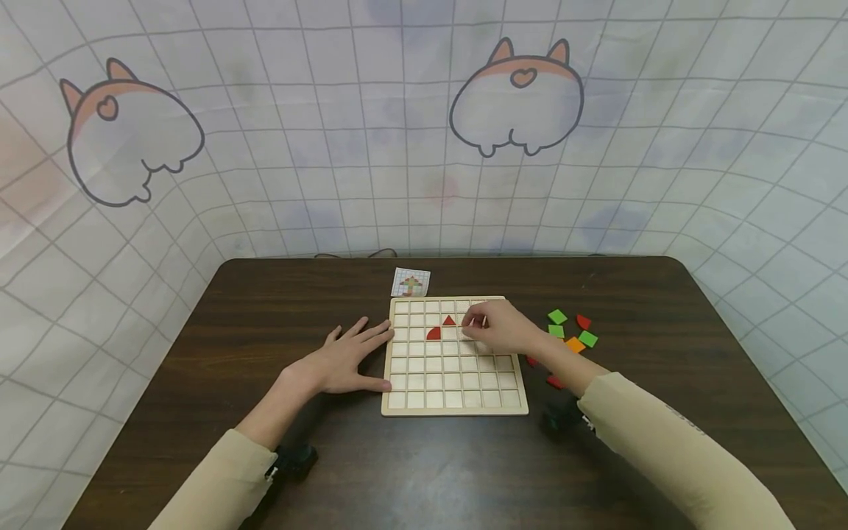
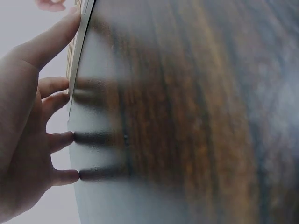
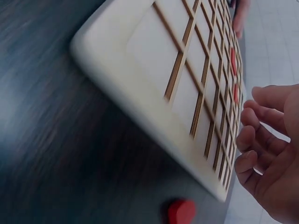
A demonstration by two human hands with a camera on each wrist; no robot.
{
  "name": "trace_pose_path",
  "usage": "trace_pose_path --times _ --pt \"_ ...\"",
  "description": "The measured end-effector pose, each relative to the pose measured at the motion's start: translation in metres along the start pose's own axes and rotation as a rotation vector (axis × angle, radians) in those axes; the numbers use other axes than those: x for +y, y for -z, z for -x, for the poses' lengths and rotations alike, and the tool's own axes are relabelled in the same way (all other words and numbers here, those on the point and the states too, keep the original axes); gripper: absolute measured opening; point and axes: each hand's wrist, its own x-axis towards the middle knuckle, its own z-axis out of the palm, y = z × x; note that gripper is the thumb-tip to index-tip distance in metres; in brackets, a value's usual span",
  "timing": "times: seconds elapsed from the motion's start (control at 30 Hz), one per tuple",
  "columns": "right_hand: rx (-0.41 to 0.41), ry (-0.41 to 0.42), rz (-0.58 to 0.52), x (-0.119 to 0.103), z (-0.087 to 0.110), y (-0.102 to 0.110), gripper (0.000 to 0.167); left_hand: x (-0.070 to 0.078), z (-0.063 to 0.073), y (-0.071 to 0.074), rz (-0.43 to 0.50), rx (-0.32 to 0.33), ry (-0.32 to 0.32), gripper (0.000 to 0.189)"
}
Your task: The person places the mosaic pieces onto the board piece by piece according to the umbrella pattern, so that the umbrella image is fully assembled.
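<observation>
Two Hands at a Gridded Board, Two Red Pieces Set In

A person's left hand (image 1: 344, 364) lies with fingers and thumb spread at the near-left side of a pale wooden grid board (image 1: 452, 364) — index fingertip and thumb tip at its left edge, other fingertips down on the dark wood-grain table (image 1: 298, 294); the right hand (image 1: 502, 327) is bent over the board's far-right cells, thumb and fingertips close together; whether they pinch a piece cannot be told from the head or right-wrist view. A red triangle (image 1: 449, 321) and a red quarter-circle (image 1: 434, 333) sit in cells left of those fingertips; right of the board lie three green pieces (image 1: 557, 316), an orange piece (image 1: 575, 345) partly behind the forearm, and a red rounded piece (image 1: 583, 322) — two more red bits (image 1: 555, 382) are partly covered by the right arm. Behind the board, a small printed card (image 1: 411, 283) shows a coloured figure on a grid, its details too small to make out; marks on the right sleeve (image 1: 669, 449) are illegible; both sleeves are cut off by the frame. Corgi rear-view drawings (image 1: 517, 107) decorate the grid-patterned backdrop (image 1: 331, 147); the left-wrist view catches only the board's edge, the table blurred beside it.
</observation>
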Motion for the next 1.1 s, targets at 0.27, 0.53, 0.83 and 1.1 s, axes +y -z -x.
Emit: trace_pose_path --times 0.27,0.53,0.83,1.1 --pt "0.03 -0.034 -0.001 0.018 0.02 0.017 0.013 0.001 -0.001 0.002 0.03 0.014 -0.008 0.098" --pt "0.072 -0.093 -0.017 0.04 0.037 0.037 0.018 -0.001 0.0 0.001 0.034 0.02 -0.014 0.098" --pt "0.121 -0.171 -0.023 0.067 0.057 0.059 0.025 -0.001 0.0 0.0 0.044 0.016 -0.013 0.098" --pt "0.137 -0.226 -0.055 0.082 0.071 0.073 0.029 0.0 0.0 0.002 0.046 0.014 -0.01 0.098"
